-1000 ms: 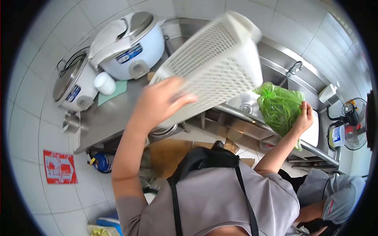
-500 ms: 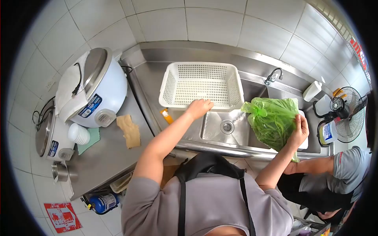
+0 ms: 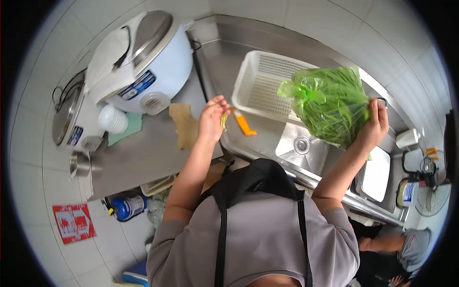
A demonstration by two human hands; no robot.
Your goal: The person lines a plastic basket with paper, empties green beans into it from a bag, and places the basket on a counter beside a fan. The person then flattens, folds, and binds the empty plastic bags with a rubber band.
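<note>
Head view. Green plastic bag, clear enough to show leafy greens: one, knotted at its left end, raised over the sink; now overlaps the right part of the basket in view, where half a second ago it lay clear to the right. Right hand: closed on the bag's right edge, as before. White perforated basket: one, upright on the counter beyond the sink's left side. Left hand: off the basket's near rim, which it touched earlier; fingers loosely curled, a small yellowish scrap showing beside them, whether gripped cannot be told. Orange-handled tool: one, near the basket, formerly part-hidden, now more exposed. White flat panel: right of the sink, formerly mostly covered by the bag.
</note>
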